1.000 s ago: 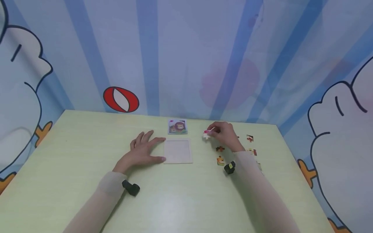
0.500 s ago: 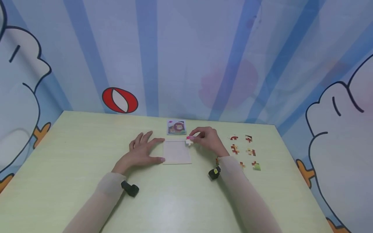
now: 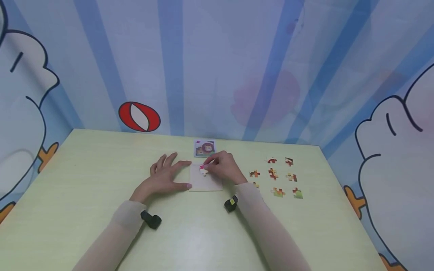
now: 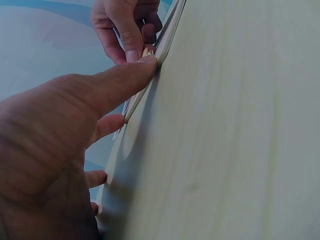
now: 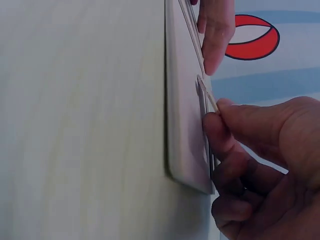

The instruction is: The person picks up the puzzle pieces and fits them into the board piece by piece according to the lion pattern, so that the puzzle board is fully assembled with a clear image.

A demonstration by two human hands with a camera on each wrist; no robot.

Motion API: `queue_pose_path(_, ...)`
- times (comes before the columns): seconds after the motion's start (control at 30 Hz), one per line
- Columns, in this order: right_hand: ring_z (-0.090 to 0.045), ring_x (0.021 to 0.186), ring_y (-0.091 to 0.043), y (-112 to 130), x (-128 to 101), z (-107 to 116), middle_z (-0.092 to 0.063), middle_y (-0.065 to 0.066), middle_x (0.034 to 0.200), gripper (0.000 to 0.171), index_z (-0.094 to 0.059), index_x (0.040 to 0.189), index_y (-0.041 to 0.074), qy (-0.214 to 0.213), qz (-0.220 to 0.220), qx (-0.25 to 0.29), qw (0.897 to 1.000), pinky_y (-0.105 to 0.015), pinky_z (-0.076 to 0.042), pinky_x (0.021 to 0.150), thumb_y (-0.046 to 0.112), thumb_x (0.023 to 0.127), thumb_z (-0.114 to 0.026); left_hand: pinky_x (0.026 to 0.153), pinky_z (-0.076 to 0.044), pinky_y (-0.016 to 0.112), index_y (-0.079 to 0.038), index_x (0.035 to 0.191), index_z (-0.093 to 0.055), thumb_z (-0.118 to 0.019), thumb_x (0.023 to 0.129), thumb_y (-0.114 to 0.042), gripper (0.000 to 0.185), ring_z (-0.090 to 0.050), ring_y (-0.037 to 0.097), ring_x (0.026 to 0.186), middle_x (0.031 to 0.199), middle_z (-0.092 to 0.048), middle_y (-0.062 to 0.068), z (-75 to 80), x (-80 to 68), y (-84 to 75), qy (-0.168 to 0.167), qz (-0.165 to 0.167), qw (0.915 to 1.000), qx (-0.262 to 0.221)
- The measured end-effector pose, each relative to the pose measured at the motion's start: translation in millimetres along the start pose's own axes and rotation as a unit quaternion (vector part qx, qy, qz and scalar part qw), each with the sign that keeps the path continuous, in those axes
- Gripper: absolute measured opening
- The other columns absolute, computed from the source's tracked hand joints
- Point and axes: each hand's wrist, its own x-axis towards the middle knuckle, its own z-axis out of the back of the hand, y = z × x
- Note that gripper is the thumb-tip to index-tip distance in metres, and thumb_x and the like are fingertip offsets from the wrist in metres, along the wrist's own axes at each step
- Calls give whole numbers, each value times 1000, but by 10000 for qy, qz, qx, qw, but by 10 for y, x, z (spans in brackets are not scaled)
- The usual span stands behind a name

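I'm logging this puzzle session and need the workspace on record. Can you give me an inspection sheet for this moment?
Surface: pale green table, wood-grain look.
Job's things: square puzzle tray at centre; puzzle piece pinched over the tray's far part; lion picture card beyond the tray.
Clutter: loose puzzle pieces in rows right of the tray.
Grippers: left hand flat on the table, fingertips at the tray's left edge; right hand pinches the piece.
Cables: nothing seen; a small black camera on each wrist.
Surroundings: blue striped cartoon wall with a red and white oval.
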Motion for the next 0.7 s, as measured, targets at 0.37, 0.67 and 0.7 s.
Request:
queue_pose_path(0.37,-58,60,-14,139,109,-155,-69,-1,70,18,-76,97,14,-230,-507,-160,9983,-27,-45,59,25,84,-81,110,-4,74,-37,151,-41,-73,81,-60,80,3,49,150,167,-8,17,5,-14,-7,-39,-15,10000,-30)
queue_pose_path(0.67,-59,63,-14,234,138,-223,-67,0,73,25,-75,99,14,-362,-774,-417,9955,-28,-45,59,31,82,-84,110,-4,74,-35,151,-42,-72,82,-61,80,3,50,150,167,-9,18,-6,-12,-2,-51,-46,10000,-29)
queue_pose_path(0.7,-59,63,-15,237,140,-226,-67,0,74,25,-75,99,15,-362,-794,-419,9953,-28,-45,59,31,82,-84,110,-4,74,-35,151,-42,-73,82,-60,80,3,50,150,167,-9,18,1,-17,-7,-54,-42,10000,-41)
